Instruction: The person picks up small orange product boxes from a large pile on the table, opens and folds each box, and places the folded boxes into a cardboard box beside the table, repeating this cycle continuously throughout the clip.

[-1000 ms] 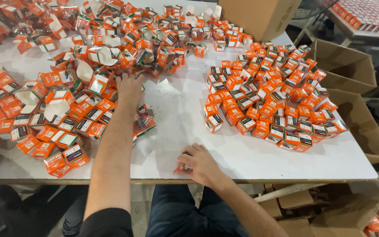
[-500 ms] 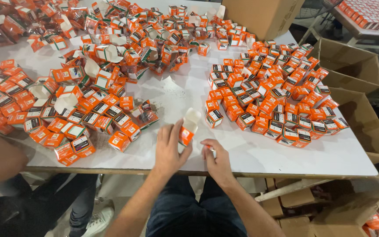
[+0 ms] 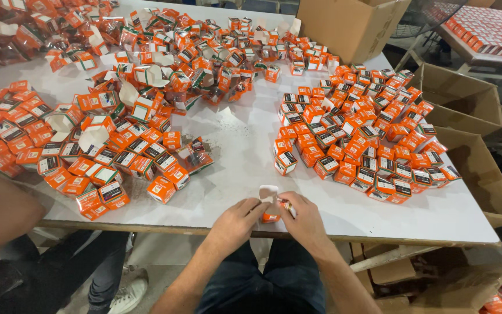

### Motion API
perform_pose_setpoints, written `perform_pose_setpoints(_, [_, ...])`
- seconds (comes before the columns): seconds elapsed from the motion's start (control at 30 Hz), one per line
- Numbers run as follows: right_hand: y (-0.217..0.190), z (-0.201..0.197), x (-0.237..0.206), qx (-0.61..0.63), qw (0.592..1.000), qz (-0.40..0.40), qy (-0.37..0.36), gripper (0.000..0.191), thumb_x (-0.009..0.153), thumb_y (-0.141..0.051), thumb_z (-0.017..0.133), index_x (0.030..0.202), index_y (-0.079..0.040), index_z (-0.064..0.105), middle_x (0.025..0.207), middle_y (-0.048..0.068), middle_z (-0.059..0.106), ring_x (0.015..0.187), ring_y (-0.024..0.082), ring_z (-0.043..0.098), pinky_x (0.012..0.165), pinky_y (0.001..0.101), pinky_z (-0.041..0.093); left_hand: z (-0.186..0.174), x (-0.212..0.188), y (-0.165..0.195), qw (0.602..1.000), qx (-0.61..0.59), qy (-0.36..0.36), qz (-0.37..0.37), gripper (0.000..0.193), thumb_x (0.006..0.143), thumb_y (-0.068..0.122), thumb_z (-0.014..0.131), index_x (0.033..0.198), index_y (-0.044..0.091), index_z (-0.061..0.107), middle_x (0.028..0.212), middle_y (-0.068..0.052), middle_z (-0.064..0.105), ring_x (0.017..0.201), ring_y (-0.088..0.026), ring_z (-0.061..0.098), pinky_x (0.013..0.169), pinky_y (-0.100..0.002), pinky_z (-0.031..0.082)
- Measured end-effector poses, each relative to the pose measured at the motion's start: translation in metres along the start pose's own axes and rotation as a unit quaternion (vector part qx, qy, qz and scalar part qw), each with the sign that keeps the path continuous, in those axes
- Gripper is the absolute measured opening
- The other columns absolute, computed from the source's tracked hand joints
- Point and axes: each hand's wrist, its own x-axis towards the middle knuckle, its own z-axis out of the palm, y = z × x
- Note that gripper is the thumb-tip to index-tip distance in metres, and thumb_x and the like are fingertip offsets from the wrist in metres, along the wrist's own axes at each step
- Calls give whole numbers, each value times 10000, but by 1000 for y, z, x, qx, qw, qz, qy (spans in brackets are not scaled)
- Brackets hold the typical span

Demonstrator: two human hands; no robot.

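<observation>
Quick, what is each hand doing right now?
Left hand: closed on the small orange box.
Right hand: closed on the same box, near its open white flap.

Bare strip of counter (image 3: 239,145) is running up the middle btwn the two orange-box piles, wide enough for a hand to pass. Left heap (image 3: 106,151) & right heap (image 3: 361,139) are blocking both sides; far pile (image 3: 204,52) is closing the top. Cardboard cartons (image 3: 466,134) are crowding the right edge.
</observation>
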Motion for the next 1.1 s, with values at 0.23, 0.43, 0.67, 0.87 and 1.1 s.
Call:
perform_pose_setpoints(0.23, [18,6,3,41,997,64,-33,169,919,-118,657,1057,-20,664,933,200,742,875,378,732,737,422,566,1,4,5,981,120,131,75,369,658,53,708,1021,-4,688,1087,-109,620,1099,-353,639,895,-478,544])
perform_pose_setpoints(0.43, [23,18,4,-33,997,42,-51,189,968,-207,642,1057,-42,628,892,219,727,857,416,689,702,478,519,19,-4,26,984,24,171,-38,338,734,79,851,1002,-19,668,1174,-171,641,1125,-387,615,940,-460,540])
perform_pose_setpoints(0.67, [11,0,-19,-166,983,-82,-13,650,921,-230,661,1450,83,450,1179,226,616,1098,402,578,934,552,414,34,4,11,985,-7,117,-125,491,705,146,874,1101,22,612,1257,-179,636,1123,-402,626,936,-460,530])
perform_pose_setpoints(0.87, [12,-21,-51,-248,968,-36,11,581,899,-190,695,1426,-8,531,1242,179,598,1154,380,549,982,507,435,35,1,9,984,-53,95,-142,600,728,109,849,1279,73,613,1260,-137,637,1136,-362,631,955,-434,526])
perform_pose_setpoints(1.1, [-30,-44,-29,-177,970,-152,65,446,784,4,715,1211,-78,614,1278,141,603,1182,333,560,982,444,495,26,5,13,986,-77,78,-129,711,735,98,833,1392,72,562,1295,-136,636,1156,-362,613,975,-439,506])
